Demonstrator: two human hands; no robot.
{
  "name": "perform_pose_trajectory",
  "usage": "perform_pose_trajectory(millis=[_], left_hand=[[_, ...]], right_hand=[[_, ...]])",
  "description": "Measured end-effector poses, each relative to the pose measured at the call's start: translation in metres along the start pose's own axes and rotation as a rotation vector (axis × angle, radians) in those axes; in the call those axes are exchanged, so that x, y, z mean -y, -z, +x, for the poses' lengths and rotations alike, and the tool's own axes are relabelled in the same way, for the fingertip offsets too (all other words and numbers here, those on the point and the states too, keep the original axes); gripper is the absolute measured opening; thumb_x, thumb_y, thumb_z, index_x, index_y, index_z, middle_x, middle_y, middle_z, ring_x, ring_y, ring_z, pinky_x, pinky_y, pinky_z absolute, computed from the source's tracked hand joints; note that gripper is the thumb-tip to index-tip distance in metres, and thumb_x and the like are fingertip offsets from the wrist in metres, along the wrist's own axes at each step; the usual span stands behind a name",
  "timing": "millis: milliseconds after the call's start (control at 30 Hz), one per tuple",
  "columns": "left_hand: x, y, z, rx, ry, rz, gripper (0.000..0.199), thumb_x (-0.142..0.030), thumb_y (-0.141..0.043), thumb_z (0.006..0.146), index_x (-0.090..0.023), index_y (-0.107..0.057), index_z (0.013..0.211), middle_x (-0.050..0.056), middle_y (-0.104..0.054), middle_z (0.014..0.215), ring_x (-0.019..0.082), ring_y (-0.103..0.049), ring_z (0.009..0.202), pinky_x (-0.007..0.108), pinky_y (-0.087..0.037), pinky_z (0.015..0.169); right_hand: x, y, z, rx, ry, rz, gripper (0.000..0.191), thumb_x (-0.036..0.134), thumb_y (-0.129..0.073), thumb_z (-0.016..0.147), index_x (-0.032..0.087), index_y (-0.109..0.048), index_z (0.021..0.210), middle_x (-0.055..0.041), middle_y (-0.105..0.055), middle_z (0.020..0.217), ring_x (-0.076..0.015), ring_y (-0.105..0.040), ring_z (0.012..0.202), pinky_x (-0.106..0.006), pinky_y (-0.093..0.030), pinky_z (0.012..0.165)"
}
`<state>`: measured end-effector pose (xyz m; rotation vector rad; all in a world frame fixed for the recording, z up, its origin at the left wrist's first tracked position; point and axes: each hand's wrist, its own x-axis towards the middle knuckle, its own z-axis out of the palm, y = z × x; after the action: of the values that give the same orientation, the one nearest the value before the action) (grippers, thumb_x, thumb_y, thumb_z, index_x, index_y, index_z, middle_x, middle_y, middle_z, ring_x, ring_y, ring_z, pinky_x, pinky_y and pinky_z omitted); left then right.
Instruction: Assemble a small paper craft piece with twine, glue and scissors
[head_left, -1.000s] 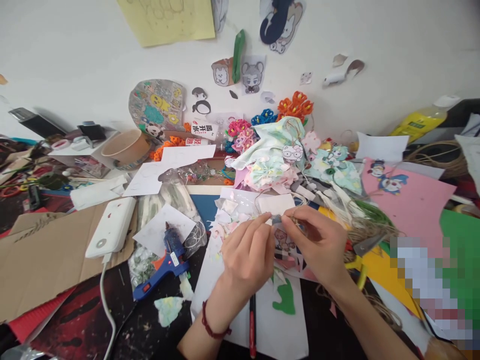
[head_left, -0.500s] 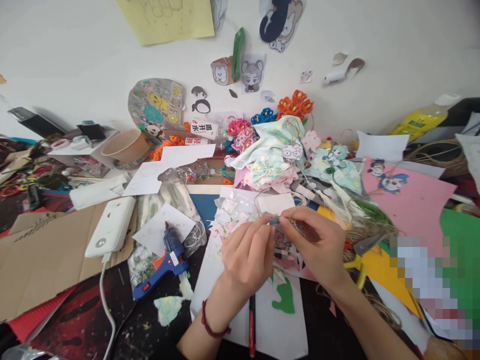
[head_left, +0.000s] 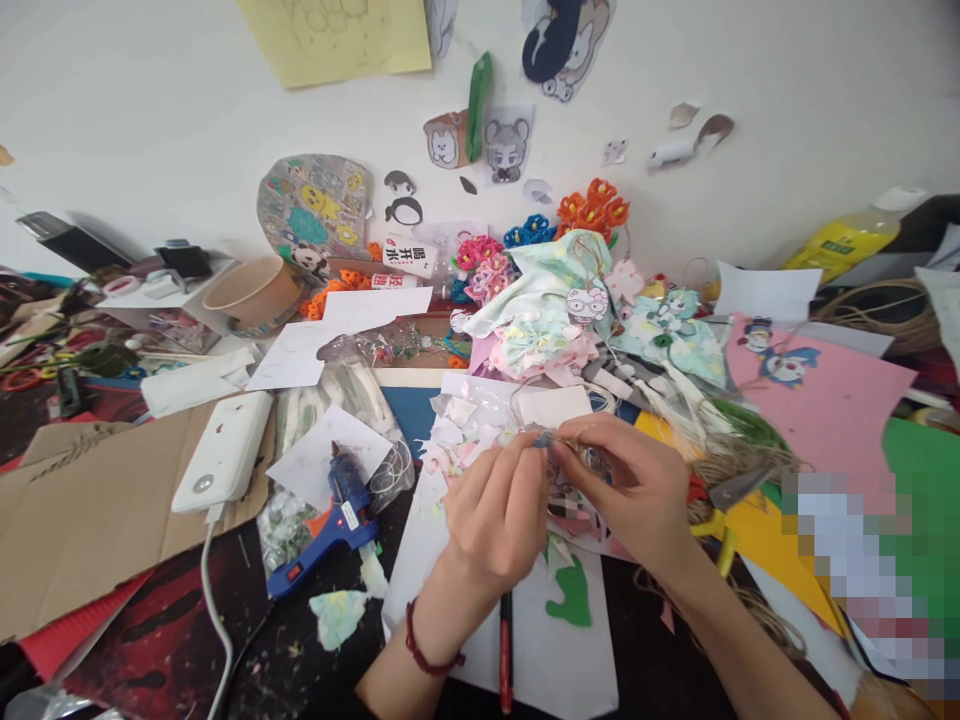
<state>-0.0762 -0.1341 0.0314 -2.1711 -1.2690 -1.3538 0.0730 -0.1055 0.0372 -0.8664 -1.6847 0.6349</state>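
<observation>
The small grey-blue piece (head_left: pixel 543 440) is between the fingertips of your 2 hands, above the littered counter (head_left: pixel 637 640). It looks light and probably soft, maybe easy to crush, so its edges seem the best place for a gentle pinch. Your right hand (head_left: pixel 634 480) pinches 1 side with thumb and forefinger; your left hand (head_left: pixel 495 510) is curled, knuckles up, and grips the other side, its thumb hidden. Both forearms slant inward from below.

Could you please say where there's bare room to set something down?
Flat brown cardboard lies bare left of the white rectangular device; black tabletop shows between the thin black cord and mint triangular scrap. Pale scraps crowd the space beyond the left hand.
</observation>
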Motion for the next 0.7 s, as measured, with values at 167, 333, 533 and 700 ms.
perform_pose_trajectory(millis=[167,333,533,700], left_hand=[[0.002,-0.002,-0.006,-0.009,-0.044,0.038,0.020,-0.005,-0.065,0.085,-0.006,-0.062,0.104,0.016,-0.074,0.095,0.022,-0.070,0.080,0.033,-0.057,0.073],[0.001,-0.002,-0.004,-0.032,-0.036,0.029,0.017,-0.005,-0.065,0.085,-0.007,-0.062,0.102,0.015,-0.074,0.091,0.021,-0.070,0.076,0.031,-0.056,0.068],[-0.001,-0.001,0.003,-0.085,0.021,-0.088,0.013,-0.001,-0.060,0.085,-0.009,-0.061,0.095,0.014,-0.075,0.090,0.019,-0.069,0.077,0.030,-0.057,0.067],[-0.002,0.000,0.004,-0.079,0.008,-0.076,0.014,0.000,-0.061,0.084,-0.008,-0.062,0.095,0.015,-0.076,0.091,0.020,-0.069,0.076,0.031,-0.057,0.067]], right_hand=[[0.000,0.001,0.000,0.003,0.070,-0.064,0.020,0.004,-0.066,0.085,0.021,-0.066,0.095,-0.0024,-0.070,0.089,-0.0153,-0.067,0.083,-0.028,-0.055,0.075],[0.001,0.002,0.000,0.029,0.098,-0.056,0.021,0.002,-0.066,0.085,0.020,-0.066,0.096,-0.0027,-0.069,0.090,-0.0146,-0.067,0.085,-0.027,-0.055,0.076],[0.002,0.000,0.000,0.008,0.036,-0.028,0.019,0.003,-0.068,0.084,0.021,-0.065,0.092,-0.0006,-0.070,0.088,-0.0129,-0.067,0.084,-0.025,-0.054,0.077],[0.001,0.001,-0.001,0.009,0.032,-0.015,0.018,0.004,-0.068,0.084,0.021,-0.065,0.091,-0.0007,-0.069,0.088,-0.0134,-0.067,0.084,-0.026,-0.054,0.077]])
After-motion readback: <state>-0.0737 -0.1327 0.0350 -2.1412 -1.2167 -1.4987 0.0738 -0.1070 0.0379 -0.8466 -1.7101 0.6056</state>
